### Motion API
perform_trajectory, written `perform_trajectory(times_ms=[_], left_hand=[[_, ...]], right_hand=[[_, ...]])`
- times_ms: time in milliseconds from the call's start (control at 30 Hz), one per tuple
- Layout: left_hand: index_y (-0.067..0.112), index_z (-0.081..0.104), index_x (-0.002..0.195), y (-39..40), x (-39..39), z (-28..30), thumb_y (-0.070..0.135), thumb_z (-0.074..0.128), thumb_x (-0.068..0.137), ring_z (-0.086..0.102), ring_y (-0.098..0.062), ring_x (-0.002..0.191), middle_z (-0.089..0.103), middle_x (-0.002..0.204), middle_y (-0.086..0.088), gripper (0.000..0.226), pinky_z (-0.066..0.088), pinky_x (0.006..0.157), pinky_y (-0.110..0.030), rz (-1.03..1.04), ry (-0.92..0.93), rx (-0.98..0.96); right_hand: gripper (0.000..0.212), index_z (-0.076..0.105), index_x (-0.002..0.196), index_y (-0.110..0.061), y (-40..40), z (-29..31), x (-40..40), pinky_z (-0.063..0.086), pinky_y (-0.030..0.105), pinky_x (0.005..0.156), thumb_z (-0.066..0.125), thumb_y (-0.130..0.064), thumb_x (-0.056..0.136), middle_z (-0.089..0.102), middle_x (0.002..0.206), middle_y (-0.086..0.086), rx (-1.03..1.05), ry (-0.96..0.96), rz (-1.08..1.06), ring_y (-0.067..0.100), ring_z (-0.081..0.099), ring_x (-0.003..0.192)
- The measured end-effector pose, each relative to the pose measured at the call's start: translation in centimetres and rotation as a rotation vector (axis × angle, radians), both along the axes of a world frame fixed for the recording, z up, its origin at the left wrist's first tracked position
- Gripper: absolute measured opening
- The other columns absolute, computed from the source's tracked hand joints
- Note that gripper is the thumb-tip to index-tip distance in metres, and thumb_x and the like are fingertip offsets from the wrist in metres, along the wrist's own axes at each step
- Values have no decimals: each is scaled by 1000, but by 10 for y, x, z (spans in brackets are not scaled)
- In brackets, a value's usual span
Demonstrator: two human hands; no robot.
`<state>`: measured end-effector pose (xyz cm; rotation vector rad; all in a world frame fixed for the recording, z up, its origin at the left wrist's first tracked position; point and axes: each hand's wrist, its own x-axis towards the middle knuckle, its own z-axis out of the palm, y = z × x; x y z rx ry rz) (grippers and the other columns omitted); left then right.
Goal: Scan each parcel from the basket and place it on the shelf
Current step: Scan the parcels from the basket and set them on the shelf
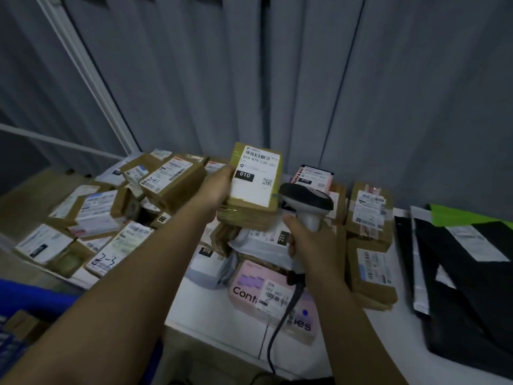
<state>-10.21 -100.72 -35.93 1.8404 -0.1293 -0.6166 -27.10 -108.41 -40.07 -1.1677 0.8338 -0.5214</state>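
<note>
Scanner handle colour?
Light grey handle, dark head; head view, gripped by right hand.

Parcel (255, 176): small brown cardboard box, white shipping label facing camera, barcode at top, black "010" block, small QR code lower right. Held tilted up above heap by left hand (219, 187), gripped at left edge. Scanner (306, 207): grey handheld, dark head beside parcel's lower right corner, cable trailing down; handle gripped by right hand (308, 240). Basket (30, 304): blue, lower left, mostly cut off. Shelf (402, 329): white surface under piled parcels.
</note>
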Motion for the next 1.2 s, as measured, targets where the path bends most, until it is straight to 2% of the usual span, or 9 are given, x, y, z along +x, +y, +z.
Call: perform_trajectory(times_ms=[100, 200, 333, 533, 733, 933, 1067, 1133, 1200], left_hand=[[20, 63, 88, -8, 23, 8, 41, 36, 100, 63, -20, 87, 70, 99, -5, 37, 45, 76, -29, -59, -43, 68], [11, 61, 116, -8, 33, -4, 39, 32, 103, 58, -30, 108, 60, 122, -16, 43, 44, 78, -29, -185, -147, 267], [22, 46, 140, 2, 29, -39, 54, 35, 97, 49, -30, 123, 50, 140, -9, 55, 41, 104, -46, -253, -248, 314], [25, 52, 132, 9, 9, -35, 50, 43, 96, 58, -20, 102, 62, 123, -7, 44, 49, 92, -37, -362, -238, 258], [17, 33, 148, 28, -13, -27, 27, 35, 104, 40, -18, 130, 39, 149, -6, 45, 24, 69, -7, -373, -301, 283], [17, 54, 133, 80, -23, -24, 15, 48, 98, 49, -19, 124, 53, 134, -5, 36, 38, 96, -27, -254, -352, 171], [21, 61, 120, 138, -35, -14, 17, 51, 97, 62, -18, 96, 66, 112, -1, 25, 53, 80, -36, -135, -362, 122], [22, 61, 116, 177, -45, -6, 19, 52, 97, 63, -14, 90, 65, 100, 4, 21, 54, 68, -26, -67, -352, 88], [21, 60, 114, 222, -54, -3, 15, 53, 96, 63, -15, 94, 66, 102, 2, 21, 51, 72, -23, 18, -362, 72]], right_hand=[[26, 62, 98, -5, 1, -1, 12, 42, 18, 42, 73, -24, 84, 58, 72, 9, 36, -8, 7, 13, 51, 57], [24, 61, 97, -6, 2, -5, 20, 41, 19, 43, 72, -22, 84, 57, 71, 9, 36, 2, 19, 13, 50, 55], [22, 60, 96, -9, 8, -7, 27, 41, 24, 48, 72, -23, 84, 55, 66, 5, 82, 30, 35, 12, 48, 51], [25, 62, 105, -4, 29, -5, 36, 40, 22, 46, 68, -19, 86, 57, 67, 4, 83, 23, 26, 12, 49, 50], [33, 62, 111, -5, 50, -4, 37, 42, 28, 57, 68, -23, 83, 62, 81, 8, 35, 71, 7, 17, 55, 62], [39, 61, 115, -9, 64, -6, 31, 46, 28, 63, 70, -24, 80, 68, 105, 15, -45, 128, -45, 22, 60, 78], [38, 60, 110, -8, 87, 3, 25, 48, 30, 64, 72, -24, 78, 68, 94, 15, -102, 148, 59, 23, 60, 73], [33, 60, 106, -5, 109, 9, 21, 47, 27, 56, 72, -23, 81, 64, 78, 12, -122, 142, 177, 18, 56, 61], [26, 60, 100, -6, 139, 15, 18, 44, 24, 47, 71, -22, 84, 60, 71, 9, -188, 126, 312, 15, 53, 53]])
